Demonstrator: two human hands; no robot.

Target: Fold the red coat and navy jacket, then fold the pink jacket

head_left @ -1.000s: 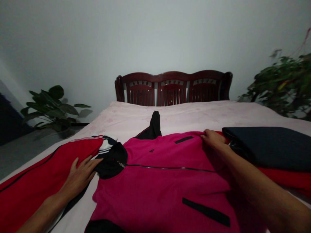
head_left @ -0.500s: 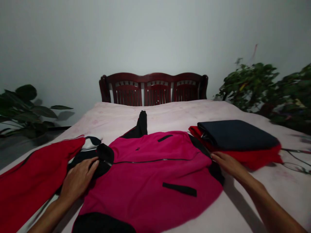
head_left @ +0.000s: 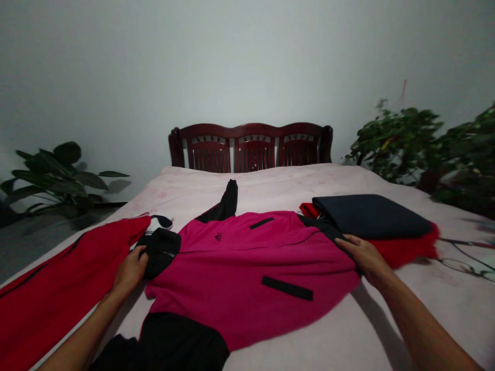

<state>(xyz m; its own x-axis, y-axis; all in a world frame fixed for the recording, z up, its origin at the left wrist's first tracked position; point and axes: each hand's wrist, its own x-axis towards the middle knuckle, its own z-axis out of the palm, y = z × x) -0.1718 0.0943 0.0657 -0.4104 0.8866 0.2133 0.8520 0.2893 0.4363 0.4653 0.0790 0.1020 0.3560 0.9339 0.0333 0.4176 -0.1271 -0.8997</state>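
Note:
A pink zip-up jacket (head_left: 232,278) with black sleeves, collar and hem lies front up across the bed, its collar to the left. My left hand (head_left: 131,268) is closed on the black collar, fingertips partly hidden by the cloth. At the other end, my right hand (head_left: 363,256) grips the black hem, thumb on top. One sleeve points away toward the headboard; the other folds toward me at the bottom. Beside my left arm lies a red garment (head_left: 58,278) with white stripes and a dark-and-white collar.
Right of the jacket, a folded dark blue garment (head_left: 375,216) rests on a red folded one (head_left: 410,250). Eyeglasses (head_left: 460,265) lie near the right edge of the bed. A wooden headboard (head_left: 253,147) stands behind, with potted plants (head_left: 65,178) on both sides.
The jacket front is pulled flatter and tauter, and its logo now shows clearly. The near sleeve shows more. The camera view has shifted slightly.

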